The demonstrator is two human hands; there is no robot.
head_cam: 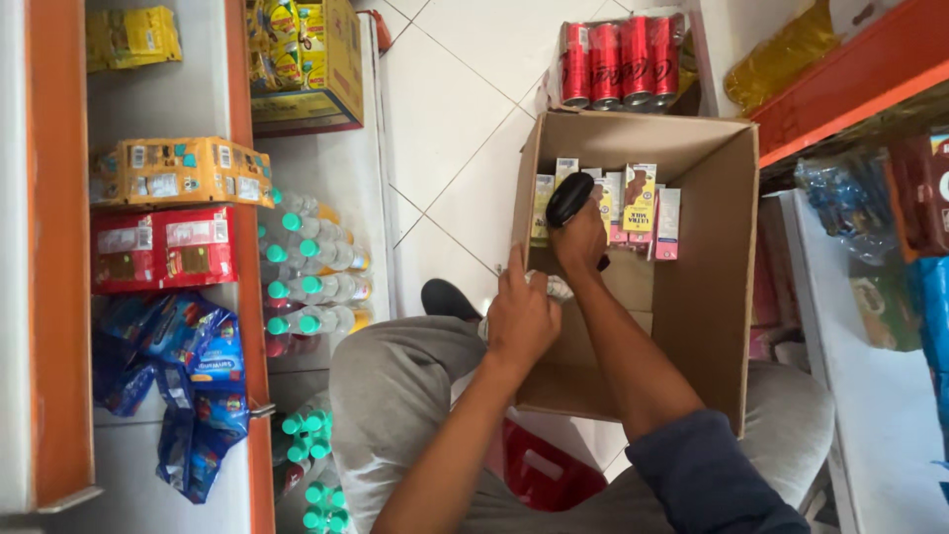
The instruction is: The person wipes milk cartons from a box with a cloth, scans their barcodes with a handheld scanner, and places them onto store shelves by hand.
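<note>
**Scanner held inside open carton, left hand on the carton edge**

Scanner (pixel 569 199), black, rounded, smooth plastic, sits in the right hand (pixel 580 240), fingers closed around its handle, head pointed at the row of small cartons (pixel 633 203) standing upright at the far end of the cardboard box (pixel 707 287). Left hand (pixel 521 318) rests on the box's near-left wall, fingers curled over the edge and over something pale and crumpled, too small to identify.

Risks, as judgement:
- Box is propped on the person's lap, tilted. If the left hand slips, the box could tip and the cartons would slide or fall flat.
- Small cartons are thin, light, tall and packed loosely; a knock from the scanner head would likely topple several like dominoes.
- Corrugated wall is soft, so a hard grip may buckle it.
- Red cans (pixel 621 61) sit just beyond the box's far flap; pushing the box forward could nudge them.

Materials: box is matte brown corrugated board, flaps open. Small cartons are glossy printed card, yellow, pink and white. Cans are shiny metal in clear shrink wrap. Floor (pixel 465 109) is glossy white tile. Bottles (pixel 311 262) with green caps lie stacked on their sides at left, clear plastic.
</note>
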